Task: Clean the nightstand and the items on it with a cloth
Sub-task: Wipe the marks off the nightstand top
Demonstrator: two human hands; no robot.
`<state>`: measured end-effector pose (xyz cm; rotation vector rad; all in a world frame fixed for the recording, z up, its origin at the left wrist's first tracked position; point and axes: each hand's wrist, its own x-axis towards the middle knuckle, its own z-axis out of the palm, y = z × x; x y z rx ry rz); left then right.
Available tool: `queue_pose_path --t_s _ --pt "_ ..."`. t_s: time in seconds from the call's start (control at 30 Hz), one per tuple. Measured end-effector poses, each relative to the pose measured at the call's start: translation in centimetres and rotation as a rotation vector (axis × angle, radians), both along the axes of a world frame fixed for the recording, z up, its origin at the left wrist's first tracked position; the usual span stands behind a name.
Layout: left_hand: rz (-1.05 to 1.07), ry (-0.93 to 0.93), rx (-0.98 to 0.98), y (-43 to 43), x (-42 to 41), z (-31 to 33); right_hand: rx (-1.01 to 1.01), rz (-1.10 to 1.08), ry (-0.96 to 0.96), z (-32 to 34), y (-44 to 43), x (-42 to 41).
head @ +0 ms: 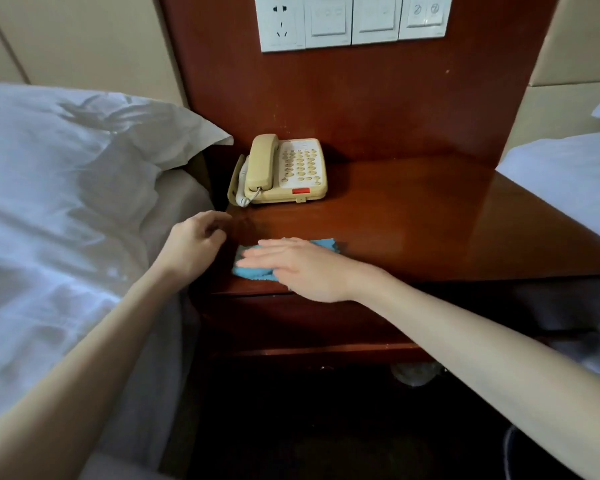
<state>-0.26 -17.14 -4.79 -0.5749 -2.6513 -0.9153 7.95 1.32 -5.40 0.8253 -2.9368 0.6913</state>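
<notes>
One beige telephone [284, 169] stands at twelve o'clock from one blue cloth [250, 271] on the nightstand [413, 220]. The right hand [302, 268] presses the cloth, fingers straight. The left hand [191, 242], at nine o'clock, is loosely curled and empty.

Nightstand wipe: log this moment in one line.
step: wipe nightstand top | right hand: flat on blue cloth, front left | left hand: loosely curled, holding nothing | telephone: back left, untouched

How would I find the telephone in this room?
Find the reddish wooden nightstand. At its back left corner, near the white pillow, sits the telephone. Unlike the flat blue cloth, it is cream plastic with round buttons and a handset.
</notes>
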Motion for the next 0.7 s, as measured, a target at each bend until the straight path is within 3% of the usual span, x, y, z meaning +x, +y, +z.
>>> queue_pose_path --t_s 0.27,0.53,0.7 --pt "-0.143 0.014 -0.105 0.5 1.1 0.6 0.035 0.112 0.118 -0.9 4.0 4.6" --pt "-0.361 0.127 -0.232 4.9 4.8 0.6 0.113 -0.158 0.432 -3.3 11.9 10.2" --pt "-0.459 0.137 -0.308 8.4 7.8 -0.3 0.051 -0.391 0.577 -5.0 16.0 13.3"
